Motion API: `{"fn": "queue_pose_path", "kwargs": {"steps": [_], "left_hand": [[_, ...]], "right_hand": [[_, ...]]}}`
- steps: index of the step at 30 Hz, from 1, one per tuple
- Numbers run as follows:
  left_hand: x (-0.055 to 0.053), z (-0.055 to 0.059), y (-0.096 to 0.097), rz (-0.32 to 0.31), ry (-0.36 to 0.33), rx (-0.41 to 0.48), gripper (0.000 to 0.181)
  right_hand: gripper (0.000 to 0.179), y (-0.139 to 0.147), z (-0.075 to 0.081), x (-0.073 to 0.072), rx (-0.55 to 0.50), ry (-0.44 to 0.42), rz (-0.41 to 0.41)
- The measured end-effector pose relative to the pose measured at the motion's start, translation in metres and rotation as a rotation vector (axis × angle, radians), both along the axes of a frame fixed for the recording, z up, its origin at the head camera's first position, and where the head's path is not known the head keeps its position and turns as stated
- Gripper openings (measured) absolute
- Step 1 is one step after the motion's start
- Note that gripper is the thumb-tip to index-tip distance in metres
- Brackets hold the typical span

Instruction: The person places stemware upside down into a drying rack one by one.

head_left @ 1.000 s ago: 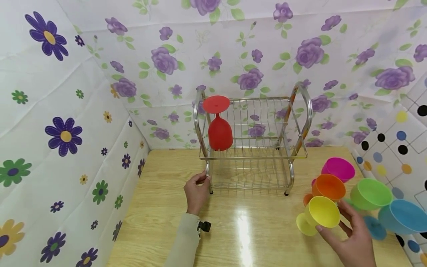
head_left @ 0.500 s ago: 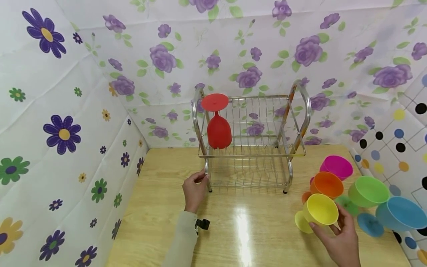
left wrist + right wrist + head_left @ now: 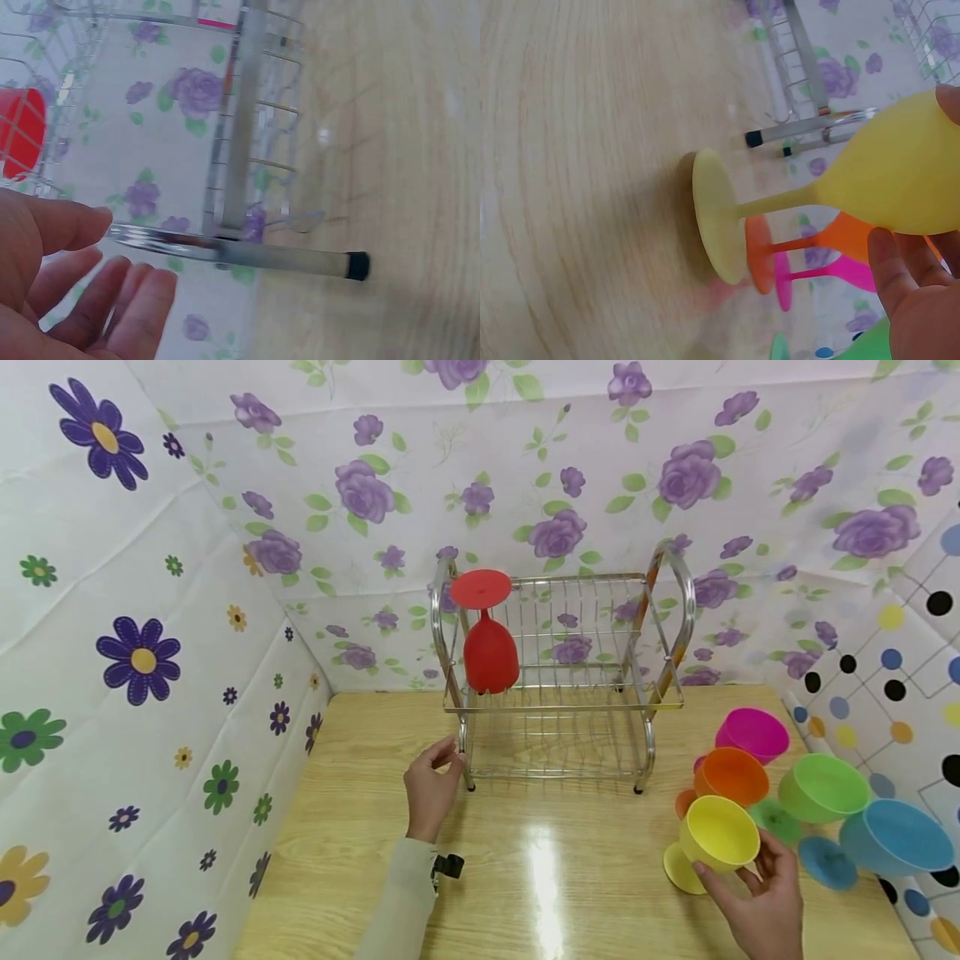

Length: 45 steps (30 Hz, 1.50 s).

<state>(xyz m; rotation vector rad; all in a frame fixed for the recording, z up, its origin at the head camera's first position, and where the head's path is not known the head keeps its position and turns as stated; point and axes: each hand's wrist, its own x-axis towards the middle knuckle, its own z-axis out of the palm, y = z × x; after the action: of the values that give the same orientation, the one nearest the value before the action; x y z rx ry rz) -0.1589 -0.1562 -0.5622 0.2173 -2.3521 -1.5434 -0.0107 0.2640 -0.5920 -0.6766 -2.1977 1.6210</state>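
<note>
In the head view my right hand (image 3: 761, 889) holds a yellow plastic goblet (image 3: 720, 833) by its bowl, thumb on the near side and fingers on the far side. Its foot (image 3: 718, 217) is at the table, and whether it touches cannot be told. At the left front leg of a metal dish rack (image 3: 562, 708), my left hand (image 3: 432, 789) has loosely bent fingers. The left wrist view shows the thumb at the tube's edge and the other fingers apart from it. A red goblet (image 3: 491, 653) stands upside down at the left of the rack's upper tier.
Orange (image 3: 731, 777), pink (image 3: 752, 735), green (image 3: 823, 787) and blue (image 3: 896, 837) goblets stand close together beside and behind the yellow one. Patterned cloth walls (image 3: 187, 693) border the wooden table (image 3: 352, 760) at left, back and right.
My right hand has closed in on the yellow goblet's bowl, and the goblet has shifted slightly. My left hand has loosened and drawn a little left from the rack leg.
</note>
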Motion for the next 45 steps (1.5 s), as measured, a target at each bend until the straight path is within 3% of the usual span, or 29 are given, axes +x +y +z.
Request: {"fn": "queue_pose_path", "kwargs": {"steps": [8, 16, 23, 31, 37, 45], "left_hand": [[0.024, 0.02, 0.001, -0.078, -0.034, 0.049, 0.038], [0.059, 0.036, 0.011, -0.21, -0.036, 0.13, 0.033], [0.083, 0.043, 0.019, -0.255, -0.017, 0.174, 0.035], [0.096, 0.046, 0.024, -0.326, -0.011, 0.169, 0.038], [0.104, 0.055, 0.031, -0.373, -0.012, 0.149, 0.038], [0.114, 0.07, 0.045, -0.485, 0.026, 0.13, 0.046]], "right_hand": [[0.1, -0.01, 0.023, 0.005, 0.106, 0.186, 0.097], [0.103, -0.028, 0.052, -0.002, 0.204, 0.266, 0.255], [0.1, -0.043, 0.067, -0.01, 0.195, 0.318, 0.347], [0.103, -0.049, 0.076, -0.018, 0.261, 0.385, 0.443], [0.104, -0.054, 0.084, -0.022, 0.353, 0.46, 0.515], [0.102, -0.067, 0.092, -0.022, 0.477, 0.462, 0.622]]}}
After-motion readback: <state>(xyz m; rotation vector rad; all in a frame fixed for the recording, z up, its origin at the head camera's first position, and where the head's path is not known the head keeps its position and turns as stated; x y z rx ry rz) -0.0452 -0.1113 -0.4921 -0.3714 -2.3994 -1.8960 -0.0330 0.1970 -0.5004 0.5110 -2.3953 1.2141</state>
